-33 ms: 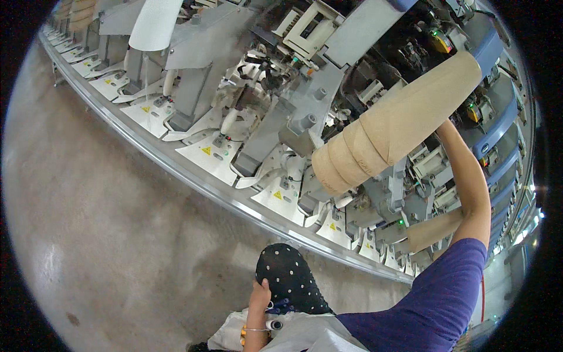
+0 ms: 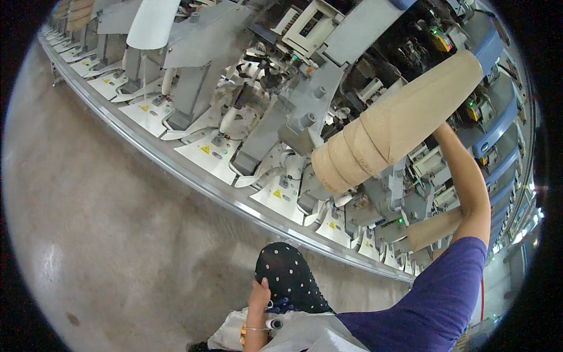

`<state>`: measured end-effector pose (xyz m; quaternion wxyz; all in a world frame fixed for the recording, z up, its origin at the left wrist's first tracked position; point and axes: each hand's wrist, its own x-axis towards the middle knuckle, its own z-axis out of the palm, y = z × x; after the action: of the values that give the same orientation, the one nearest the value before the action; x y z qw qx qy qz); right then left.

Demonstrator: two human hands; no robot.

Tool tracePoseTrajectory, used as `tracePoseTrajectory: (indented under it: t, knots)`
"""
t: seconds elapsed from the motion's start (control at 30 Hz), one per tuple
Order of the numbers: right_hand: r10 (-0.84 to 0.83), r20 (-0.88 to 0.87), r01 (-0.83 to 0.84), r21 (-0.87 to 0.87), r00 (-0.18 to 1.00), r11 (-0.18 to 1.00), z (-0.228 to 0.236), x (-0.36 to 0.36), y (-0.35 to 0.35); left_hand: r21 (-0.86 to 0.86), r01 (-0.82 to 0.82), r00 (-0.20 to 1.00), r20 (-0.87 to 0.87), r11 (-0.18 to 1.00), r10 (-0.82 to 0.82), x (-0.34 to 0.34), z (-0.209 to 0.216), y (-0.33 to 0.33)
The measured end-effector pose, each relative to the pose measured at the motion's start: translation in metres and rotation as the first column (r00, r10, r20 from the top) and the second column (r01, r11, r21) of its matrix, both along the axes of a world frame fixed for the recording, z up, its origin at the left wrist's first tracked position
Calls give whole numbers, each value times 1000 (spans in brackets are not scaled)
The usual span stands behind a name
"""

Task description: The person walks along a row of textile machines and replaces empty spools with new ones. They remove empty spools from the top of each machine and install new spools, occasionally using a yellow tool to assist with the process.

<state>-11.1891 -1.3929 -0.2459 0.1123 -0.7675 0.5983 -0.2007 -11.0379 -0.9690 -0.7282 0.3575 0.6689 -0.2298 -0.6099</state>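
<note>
A stack of nested tan paper cones (image 2: 387,126) lies slantwise across the machine front, its wide end toward the lower left. My right hand (image 2: 443,130) reaches up behind the stack's upper right part. Only the wrist side shows, and the cones hide its fingers, so their hold cannot be made out. Down by my bent knee (image 2: 287,276) in dark dotted cloth, my left hand (image 2: 259,294) rests with its thumb upright against the cloth. Its other fingers are mostly hidden. A bracelet and a small white ring-like thing are close to it.
A long textile winding machine with repeated grey units curves across the view. White base plates (image 2: 206,154) line its foot behind a metal rail (image 2: 193,180). A white yarn package (image 2: 153,23) hangs at upper left. Another tan cone (image 2: 434,230) is below my right forearm. Grey floor (image 2: 129,252) lies left.
Both arms and the cone stack stay almost where they were. The view has shifted very slightly, and a slim dark part above a white bobbin at mid-machine looks different.
</note>
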Motion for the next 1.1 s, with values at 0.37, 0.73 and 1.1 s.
tracePoseTrajectory:
  t: [0.37, 0.73, 1.1]
  knots:
    - [-48, 78, 68, -273, 996, 960, 92, -11, -30, 36, 18, 999, -34, 999, -17, 3, -1, -2]
    - [-162, 103, 184, -262, 981, 948, 83, 0, -57, -29, 142, 959, -245, 989, -144, 2, 20, -2]
    - [-22, 377, 4, 48, 926, 999, 73, 5, 16, -283, 11, 648, -728, 959, -223, -129, 48, 31]
